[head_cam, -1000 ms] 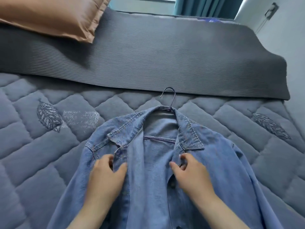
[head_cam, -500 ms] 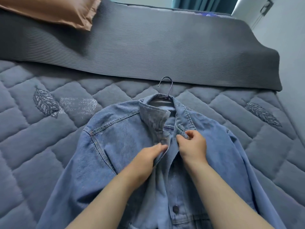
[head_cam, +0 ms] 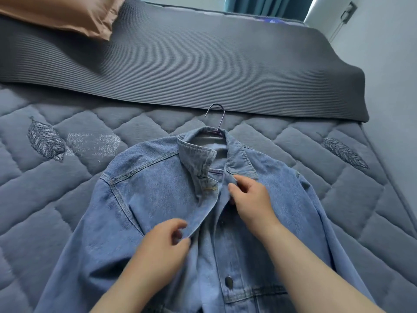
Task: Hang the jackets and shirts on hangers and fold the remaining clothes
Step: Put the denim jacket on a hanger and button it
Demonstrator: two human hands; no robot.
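Jacket (head_cam: 153, 199) lies on the bed (head_cam: 56, 211) mid-frame, hanger (head_cam: 217, 116) poking out above its collar (head_cam: 196, 157). Left hand (head_cam: 162, 247) pinches one front edge; right hand (head_cam: 250, 202) pinches the other, higher up.

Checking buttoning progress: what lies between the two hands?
Head view: only front edges of the denim jacket lie between the left hand and right hand.

A denim jacket (head_cam: 158, 199) lies front-up across the centre and bottom of the frame on a quilted grey bedspread (head_cam: 33, 199), a metal hanger (head_cam: 215, 118) hook poking out above its collar. The left hand (head_cam: 162, 247) pinches the left front edge; the right hand (head_cam: 250, 199) pinches the placket near the collar. A brown pillow (head_cam: 63, 14) sits upper left
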